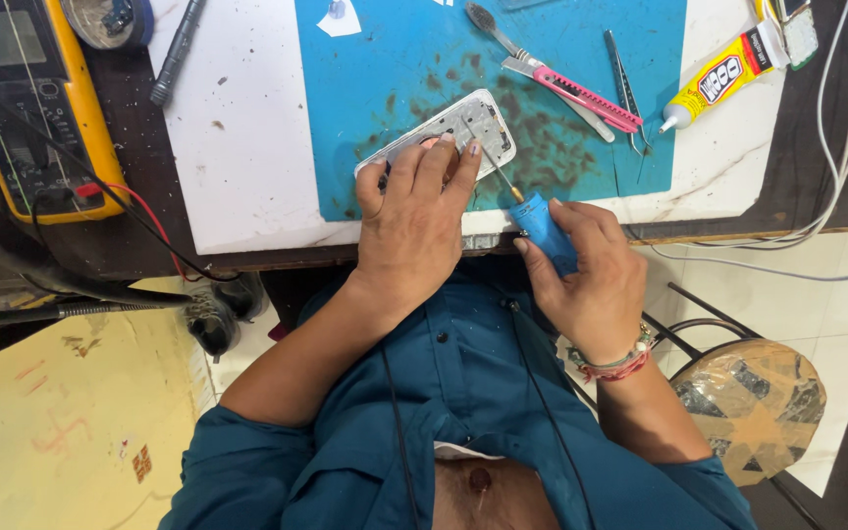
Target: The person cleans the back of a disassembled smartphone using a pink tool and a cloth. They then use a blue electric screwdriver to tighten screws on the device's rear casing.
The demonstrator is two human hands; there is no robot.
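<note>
The left hand [412, 221] is pressing down on an opened phone frame [449, 132], its fingers spread and curled over the near end so that the white, silver-edged body is pinned flat against the blue work mat [385, 49]. The right hand [589, 275] is wrapping closed around the blue handle of a small screwdriver [540, 228], whose thin shaft is slanting up and left, with its tip meeting the phone frame just beside the left fingertips. The two hands are working close together but are not touching each other. The mat, smudged with dark stains, is lying on a white board [247, 147] at the near edge of the bench. Farther back on the mat, a pink utility knife [581, 96] is lying beside a pair of tweezers [625, 88], and a yellow tube of glue [723, 74] is resting on the board's right corner. A yellow multimeter [26, 103] is sitting at the left, its red and black leads trailing off the bench edge. A taped stool seat [753, 397] is showing at the lower right.
</note>
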